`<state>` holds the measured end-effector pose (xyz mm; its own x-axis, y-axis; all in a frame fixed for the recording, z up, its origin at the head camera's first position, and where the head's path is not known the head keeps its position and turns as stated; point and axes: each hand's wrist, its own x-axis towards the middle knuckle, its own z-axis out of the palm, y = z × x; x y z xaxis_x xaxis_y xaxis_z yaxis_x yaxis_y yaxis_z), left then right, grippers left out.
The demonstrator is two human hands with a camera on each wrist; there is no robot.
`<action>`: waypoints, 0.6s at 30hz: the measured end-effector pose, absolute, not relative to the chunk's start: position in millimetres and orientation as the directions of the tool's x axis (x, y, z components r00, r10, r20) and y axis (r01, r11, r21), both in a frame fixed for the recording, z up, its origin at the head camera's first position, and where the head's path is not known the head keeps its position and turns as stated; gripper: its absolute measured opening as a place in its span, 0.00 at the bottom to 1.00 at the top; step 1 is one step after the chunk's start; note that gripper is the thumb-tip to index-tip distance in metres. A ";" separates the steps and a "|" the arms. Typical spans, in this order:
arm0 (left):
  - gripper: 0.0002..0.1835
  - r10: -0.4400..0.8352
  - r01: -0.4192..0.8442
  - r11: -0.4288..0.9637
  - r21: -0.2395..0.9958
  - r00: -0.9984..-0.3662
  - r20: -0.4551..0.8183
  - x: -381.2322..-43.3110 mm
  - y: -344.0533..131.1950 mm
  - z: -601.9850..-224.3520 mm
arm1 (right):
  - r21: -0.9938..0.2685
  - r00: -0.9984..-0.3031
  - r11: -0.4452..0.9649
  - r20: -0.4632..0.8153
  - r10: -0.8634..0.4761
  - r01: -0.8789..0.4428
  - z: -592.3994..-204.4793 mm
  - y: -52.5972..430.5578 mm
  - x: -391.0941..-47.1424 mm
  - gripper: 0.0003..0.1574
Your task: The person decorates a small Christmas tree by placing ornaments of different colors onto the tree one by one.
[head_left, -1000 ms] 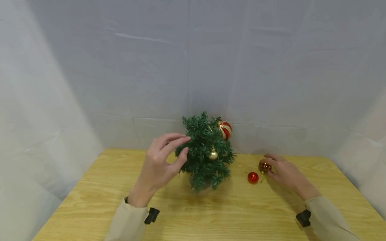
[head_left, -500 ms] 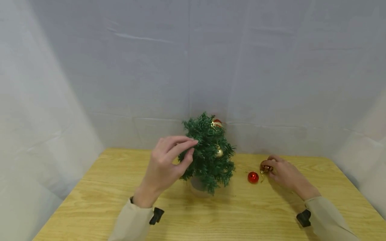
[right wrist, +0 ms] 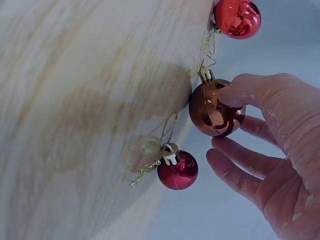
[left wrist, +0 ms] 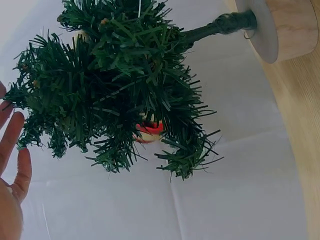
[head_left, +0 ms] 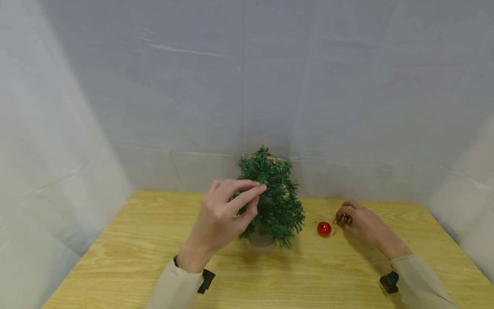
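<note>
A small green artificial Christmas tree (head_left: 278, 210) stands on a round base (left wrist: 292, 30) in the middle of the table. My left hand (head_left: 225, 214) is at its left side. In the left wrist view my fingers (left wrist: 10, 140) lie nearly straight, fingertips at the needles of the tree's top. A red and cream striped bauble (left wrist: 150, 131) shows among the branches, mostly hidden. My right hand (head_left: 362, 227) pinches a shiny brown bauble (right wrist: 212, 112), thumb on its near side. Close beside it lie a red bauble (right wrist: 237, 19) and a dark pink one (right wrist: 177, 170) with a gold loop.
The wooden table (head_left: 135, 266) ends at a grey-white cloth backdrop (head_left: 185, 94), with more cloth at both sides. In the head view one red bauble (head_left: 324, 228) lies between the tree and my right hand.
The tree has turned, carrying the striped bauble and a gold bauble from its right side to behind the branches. My left hand has moved right with it. My right hand has barely shifted.
</note>
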<state>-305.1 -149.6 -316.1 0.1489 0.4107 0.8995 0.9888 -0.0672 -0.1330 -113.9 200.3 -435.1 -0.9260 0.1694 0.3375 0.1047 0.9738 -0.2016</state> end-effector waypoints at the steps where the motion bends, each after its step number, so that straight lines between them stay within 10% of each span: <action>1: 0.13 0.411 0.987 -0.079 -0.137 0.158 0.898 -306.5 -149.6 -316.0 | -0.208 -0.924 0.971 0.336 0.181 0.114 -435.2 197.0 -112.0 0.17; 18: 0.16 0.446 0.969 -0.148 -0.197 0.243 0.861 -311.7 -146.3 -317.8 | -0.232 -0.902 0.935 0.281 0.328 0.268 -435.5 166.5 -91.6 0.23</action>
<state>-311.7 -146.3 -317.8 0.2432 0.4459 0.8614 0.9692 -0.1480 -0.1970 -91.6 166.5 -435.5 -0.9017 0.3285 0.2811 0.2684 0.9350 -0.2318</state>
